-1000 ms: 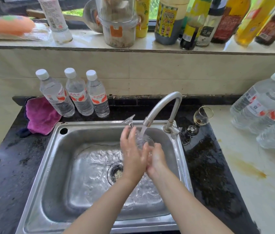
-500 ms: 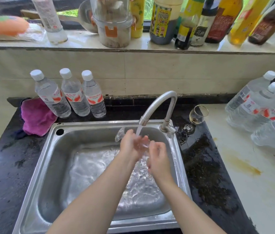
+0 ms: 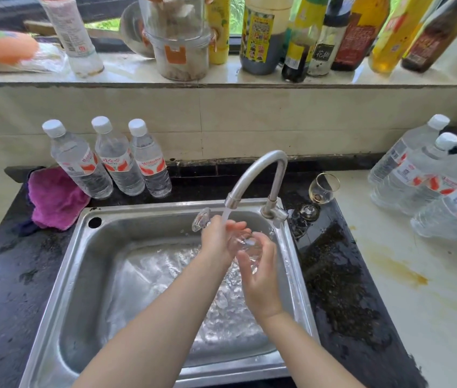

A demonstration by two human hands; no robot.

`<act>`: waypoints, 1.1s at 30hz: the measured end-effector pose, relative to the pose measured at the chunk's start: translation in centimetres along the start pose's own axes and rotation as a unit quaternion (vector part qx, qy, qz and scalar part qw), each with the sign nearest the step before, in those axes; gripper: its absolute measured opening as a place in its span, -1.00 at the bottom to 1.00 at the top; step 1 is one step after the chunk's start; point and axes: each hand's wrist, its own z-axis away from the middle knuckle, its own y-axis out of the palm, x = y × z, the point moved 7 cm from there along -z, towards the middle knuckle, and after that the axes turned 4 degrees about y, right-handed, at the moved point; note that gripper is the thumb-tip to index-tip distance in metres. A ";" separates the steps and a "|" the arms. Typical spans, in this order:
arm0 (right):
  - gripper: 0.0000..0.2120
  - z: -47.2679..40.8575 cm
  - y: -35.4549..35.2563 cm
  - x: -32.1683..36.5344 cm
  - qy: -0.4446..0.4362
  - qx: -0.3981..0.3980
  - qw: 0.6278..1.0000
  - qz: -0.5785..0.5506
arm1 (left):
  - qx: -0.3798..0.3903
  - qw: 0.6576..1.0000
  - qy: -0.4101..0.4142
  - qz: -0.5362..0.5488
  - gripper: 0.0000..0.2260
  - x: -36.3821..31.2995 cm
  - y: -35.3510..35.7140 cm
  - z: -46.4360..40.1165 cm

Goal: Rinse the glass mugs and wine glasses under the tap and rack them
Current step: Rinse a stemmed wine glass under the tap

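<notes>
Fingers (image 3: 232, 228) of both hands still grip, apparently, the wine glass (image 3: 242, 243), now tilted further under the tap (image 3: 255, 175).

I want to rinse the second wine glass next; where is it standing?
In the head view, the second wine glass stands on the dark counter right of the sink, just beyond the tap's base.

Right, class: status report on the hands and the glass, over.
Both hands, left hand and right hand, on wine glass under tap. Second glass waiting. Nothing blocking.
</notes>
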 end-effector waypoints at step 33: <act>-0.79 -3.6 5.9 1.4 0.199 0.058 0.964 -0.164 | -0.102 0.928 0.329 -0.144 -0.52 -6.0 -3.5 0.6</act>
